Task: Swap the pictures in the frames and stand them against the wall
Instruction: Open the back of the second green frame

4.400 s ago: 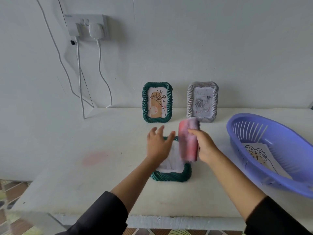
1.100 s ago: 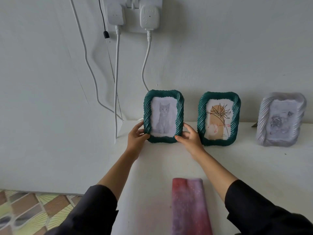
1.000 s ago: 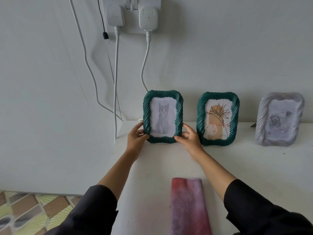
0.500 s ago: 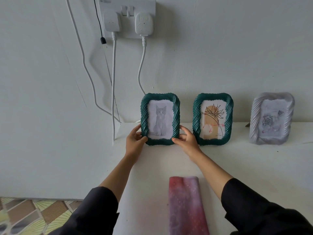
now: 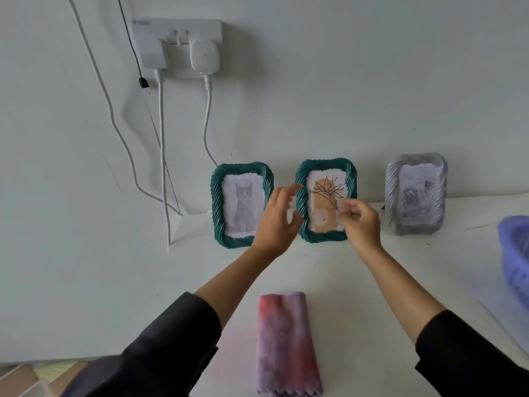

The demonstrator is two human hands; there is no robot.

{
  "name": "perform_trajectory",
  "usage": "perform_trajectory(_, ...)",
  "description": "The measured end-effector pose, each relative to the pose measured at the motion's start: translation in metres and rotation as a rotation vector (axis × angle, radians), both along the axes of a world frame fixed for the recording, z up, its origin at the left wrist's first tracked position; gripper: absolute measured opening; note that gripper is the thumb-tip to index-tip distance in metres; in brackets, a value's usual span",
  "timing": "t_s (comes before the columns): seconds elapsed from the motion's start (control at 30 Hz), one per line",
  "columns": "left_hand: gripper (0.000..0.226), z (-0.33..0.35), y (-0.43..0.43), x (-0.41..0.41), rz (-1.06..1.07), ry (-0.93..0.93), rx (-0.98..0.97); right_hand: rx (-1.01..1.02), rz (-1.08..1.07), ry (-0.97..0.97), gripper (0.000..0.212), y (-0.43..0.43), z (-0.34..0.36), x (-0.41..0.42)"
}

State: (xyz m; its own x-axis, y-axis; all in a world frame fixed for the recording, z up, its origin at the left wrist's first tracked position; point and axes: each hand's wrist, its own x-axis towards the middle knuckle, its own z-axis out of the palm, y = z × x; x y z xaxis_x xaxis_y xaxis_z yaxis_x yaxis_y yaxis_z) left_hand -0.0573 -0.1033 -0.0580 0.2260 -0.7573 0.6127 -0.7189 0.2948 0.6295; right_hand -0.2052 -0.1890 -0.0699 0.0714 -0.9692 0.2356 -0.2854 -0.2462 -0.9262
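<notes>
Three frames stand upright against the white wall. A green frame with a grey cat picture (image 5: 242,204) is on the left. A second green frame holding a plant drawing (image 5: 326,200) stands in the middle, and a silver frame with a rose picture (image 5: 415,194) is on the right. My left hand (image 5: 279,220) hovers with relaxed fingers between the two green frames, holding nothing. My right hand (image 5: 359,222) is in front of the plant frame's lower right corner, fingers loosely bent; whether it touches the frame is unclear.
A folded pink and purple cloth (image 5: 286,345) lies on the white table (image 5: 429,270) near me. A purple basket (image 5: 515,253) shows at the right edge. Plugs and white cables (image 5: 161,156) hang from a wall socket (image 5: 177,47) above left of the frames.
Both hands have let go of the cat frame, which now stands alone against the wall. They have moved right, to the plant frame. The view has shifted right.
</notes>
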Motion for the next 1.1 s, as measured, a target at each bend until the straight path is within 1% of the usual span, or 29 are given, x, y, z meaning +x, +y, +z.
perform_trajectory(0.07, 0.063, 0.000, -0.014, -0.017, -0.053, 0.090, 0.175, -0.023, -0.040, -0.010, 0.046, -0.017, 0.001, -0.012)
perform_trajectory(0.17, 0.085, -0.005, -0.033, -0.025, 0.008, 0.196, 0.380, -0.020, 0.059, 0.038, 0.068, -0.038, 0.000, -0.023)
perform_trajectory(0.23, 0.092, -0.010, -0.042, -0.025, 0.018, 0.229, 0.477, 0.009, 0.180, 0.060, 0.073, -0.045, -0.003, -0.030)
perform_trajectory(0.3, 0.092, -0.016, -0.049, -0.023, 0.024, 0.235, 0.508, 0.050, 0.293, 0.052, 0.076, -0.050, -0.006, -0.034)
perform_trajectory(0.4, 0.086, -0.024, -0.058, -0.020, 0.028, 0.267, 0.487, 0.061, 0.362, 0.074, 0.076, -0.056, -0.008, -0.041)
perform_trajectory(0.5, 0.079, -0.028, -0.058, -0.024, 0.121, 0.259, 0.467, 0.028, 0.358, 0.107, 0.075, -0.055, -0.008, -0.048)
perform_trajectory(0.6, 0.078, -0.032, -0.052, -0.031, 0.147, 0.249, 0.410, -0.017, 0.354, 0.097, 0.076, -0.051, -0.011, -0.056)
perform_trajectory(0.83, 0.075, -0.025, -0.023, -0.068, 0.165, 0.361, 0.278, -0.034, 0.402, -0.002, 0.074, -0.028, -0.008, -0.094)
perform_trajectory(0.93, 0.064, -0.020, -0.011, -0.088, 0.160, 0.448, 0.211, -0.035, 0.415, -0.047, 0.073, -0.015, -0.004, -0.115)
perform_trajectory(1.03, 0.054, -0.018, 0.002, -0.110, 0.173, 0.473, 0.141, -0.036, 0.424, -0.109, 0.070, -0.001, 0.003, -0.138)
perform_trajectory(1.1, 0.049, -0.019, 0.010, -0.123, 0.152, 0.516, 0.132, -0.019, 0.425, -0.153, 0.066, 0.008, 0.012, -0.150)
